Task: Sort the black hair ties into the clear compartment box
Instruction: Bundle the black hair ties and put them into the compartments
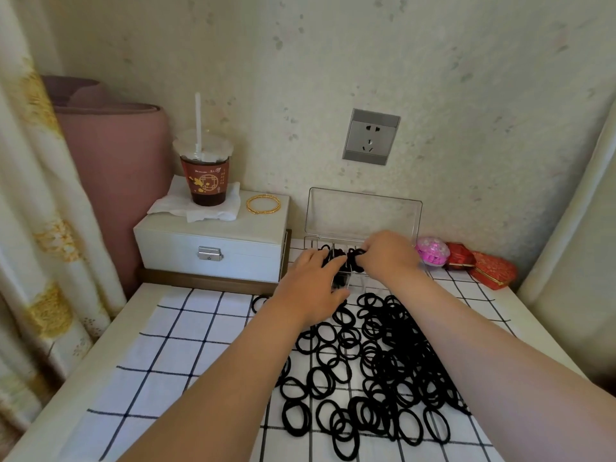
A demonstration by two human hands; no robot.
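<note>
A big pile of black hair ties [376, 368] lies on the white checked cloth [186, 331] in front of me. Behind it stands the clear compartment box [363, 215] with its lid raised against the wall. Both hands reach over the box's compartments. My right hand [390, 256] pinches a small bunch of black ties [355, 256] above a compartment. My left hand [311, 285] has its fingers stretched toward the same bunch, touching it. Some ties lie inside the compartments, partly hidden by my hands.
A white jewellery box [213, 241] stands at the left rear, bearing a drink cup with straw [206, 175] on a napkin and a gold bangle [263, 204]. A pink ball [431, 255] and red boxes [480, 266] lie to the right of the clear box. A wall socket [371, 136] is above.
</note>
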